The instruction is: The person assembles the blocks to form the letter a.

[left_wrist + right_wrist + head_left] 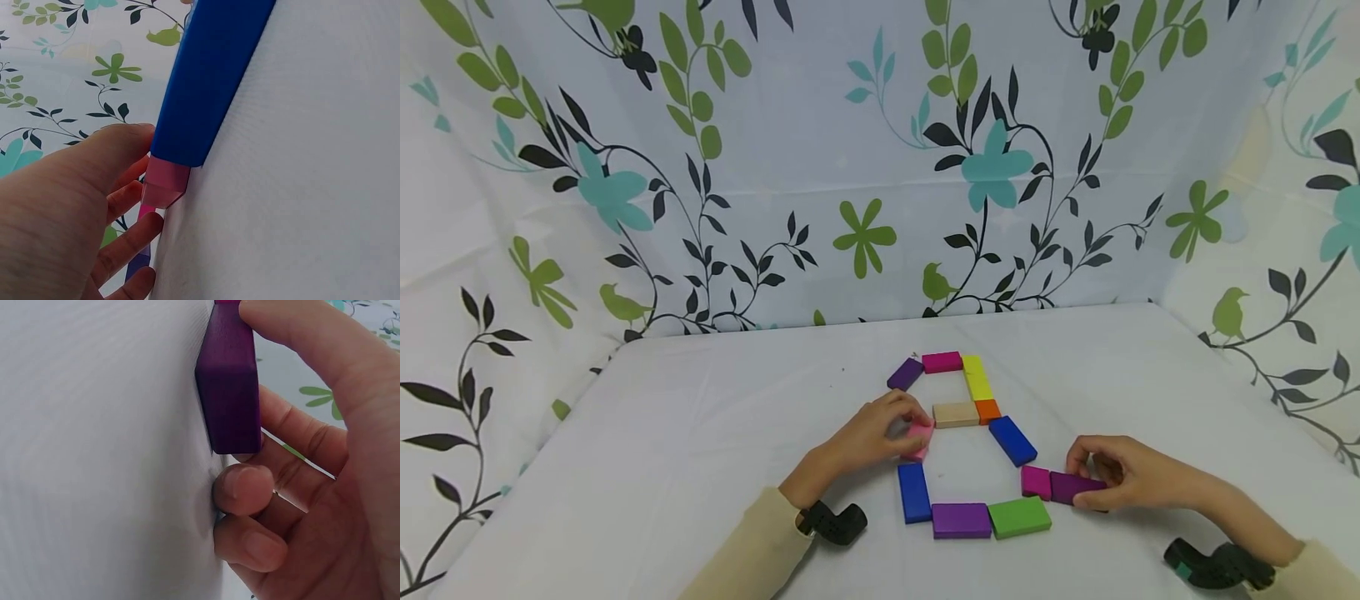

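My left hand [874, 433] pinches a small pink block [921, 438] between thumb and fingers on the table. Just below that block lies a blue block [914, 493], which looms large in the left wrist view, close to my thumb. At the right, my right hand [1138, 473] grips a dark purple block [1070, 487] flat on the table, thumb on the near side and fingers on the far side. The purple block's left end meets a magenta block [1036, 482]. In the right wrist view its near end [234, 409] shows, with two fingers curled below it.
Other blocks form an outline: purple [905, 374], crimson [942, 362], yellow [977, 377], orange [988, 412], tan [956, 415], blue [1012, 441], violet [961, 521] and green [1019, 517]. They lie on a white-covered table [700, 467]. A patterned curtain [790, 167] hangs behind.
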`<action>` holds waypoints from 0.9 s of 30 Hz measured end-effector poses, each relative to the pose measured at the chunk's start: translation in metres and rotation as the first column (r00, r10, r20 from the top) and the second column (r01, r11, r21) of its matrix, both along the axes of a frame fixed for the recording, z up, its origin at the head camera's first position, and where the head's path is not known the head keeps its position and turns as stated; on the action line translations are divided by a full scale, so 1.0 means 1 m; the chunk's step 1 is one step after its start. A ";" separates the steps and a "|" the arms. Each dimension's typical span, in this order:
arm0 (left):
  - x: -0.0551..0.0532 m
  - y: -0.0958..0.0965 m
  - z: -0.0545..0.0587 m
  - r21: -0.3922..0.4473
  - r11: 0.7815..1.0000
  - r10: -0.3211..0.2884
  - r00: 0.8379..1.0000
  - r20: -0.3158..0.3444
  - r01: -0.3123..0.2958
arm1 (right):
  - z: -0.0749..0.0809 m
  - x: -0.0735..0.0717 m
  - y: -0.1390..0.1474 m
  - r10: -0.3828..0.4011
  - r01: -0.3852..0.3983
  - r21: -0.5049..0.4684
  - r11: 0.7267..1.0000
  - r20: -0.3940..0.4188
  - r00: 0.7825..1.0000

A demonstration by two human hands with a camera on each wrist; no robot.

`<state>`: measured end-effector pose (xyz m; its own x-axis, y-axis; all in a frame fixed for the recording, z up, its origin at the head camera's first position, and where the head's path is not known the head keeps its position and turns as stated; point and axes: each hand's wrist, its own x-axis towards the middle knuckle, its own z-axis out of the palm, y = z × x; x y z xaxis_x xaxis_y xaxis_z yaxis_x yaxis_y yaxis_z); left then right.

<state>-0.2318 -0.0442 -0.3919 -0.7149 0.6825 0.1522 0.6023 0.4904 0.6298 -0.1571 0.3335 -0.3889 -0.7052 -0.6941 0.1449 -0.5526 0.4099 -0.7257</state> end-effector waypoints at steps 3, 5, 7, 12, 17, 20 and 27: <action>0.001 0.001 0.002 -0.002 1.000 -0.002 1.000 0.002 0.002 | -0.001 0.001 0.001 0.000 0.000 -0.005 1.000 0.001 1.000; 0.001 0.001 0.003 -0.001 1.000 -0.004 1.000 0.002 0.004 | -0.001 0.001 0.001 0.001 -0.001 -0.009 1.000 0.004 1.000; 0.001 0.001 0.003 -0.001 1.000 -0.006 1.000 0.003 0.006 | -0.001 0.001 0.001 0.003 -0.003 -0.011 1.000 0.006 1.000; 0.001 0.002 0.004 -0.002 1.000 -0.002 1.000 0.003 0.002 | 0.000 0.001 0.001 -0.003 0.003 -0.005 1.000 0.022 1.000; 0.000 0.000 0.002 -0.007 1.000 0.001 1.000 -0.002 -0.001 | 0.000 -0.001 -0.002 -0.002 0.002 0.006 1.000 0.034 0.999; 0.000 -0.001 0.002 -0.005 1.000 -0.004 1.000 -0.004 0.004 | 0.001 -0.001 -0.002 -0.002 0.001 0.009 1.000 0.032 0.999; 0.001 -0.002 0.002 0.010 1.000 0.028 1.000 0.015 -0.028 | 0.002 -0.004 -0.001 -0.065 0.065 -0.006 0.998 0.015 0.998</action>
